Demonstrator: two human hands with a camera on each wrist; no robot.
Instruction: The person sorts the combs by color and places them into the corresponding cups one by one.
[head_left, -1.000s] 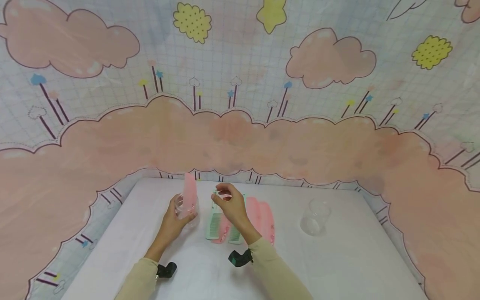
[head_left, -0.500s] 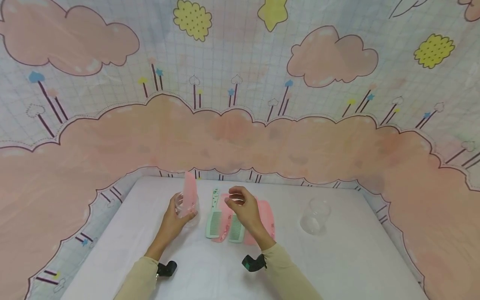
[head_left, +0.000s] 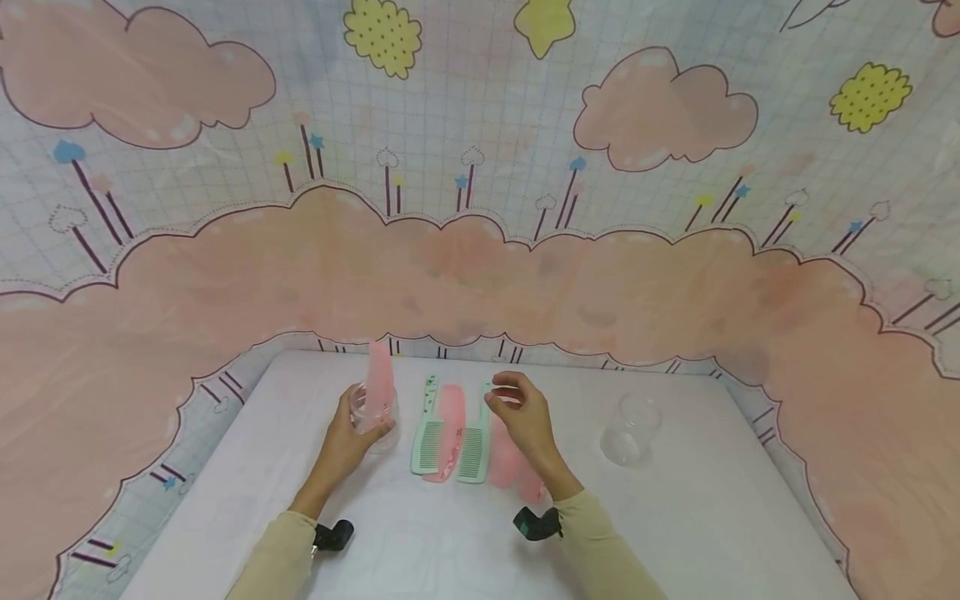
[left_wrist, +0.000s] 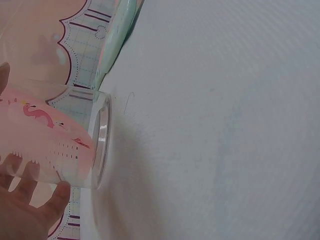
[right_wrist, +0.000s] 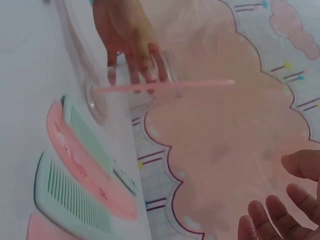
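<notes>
In the head view my left hand (head_left: 348, 437) grips a clear cup (left_wrist: 102, 142) with a pink comb (head_left: 381, 375) standing upright in it. The left wrist view shows a flamingo print on that comb through the cup wall. My right hand (head_left: 528, 421) hovers over the right end of a row of combs, fingers loosely bent, holding nothing. In the row lie a green comb (head_left: 430, 446), a pink comb (head_left: 452, 417), a second green comb (head_left: 472, 454) and pink combs (head_left: 506, 462) partly hidden by my right hand and forearm.
Another clear cup (head_left: 628, 429) stands on the white table (head_left: 697, 508) to the right of the combs. A patterned cloth wall (head_left: 570, 292) with clouds rises behind the table and along its sides.
My right hand has moved right, from above the leftmost green comb to above the pink combs, uncovering the left part of the row. My left hand has kept still with the cup.
</notes>
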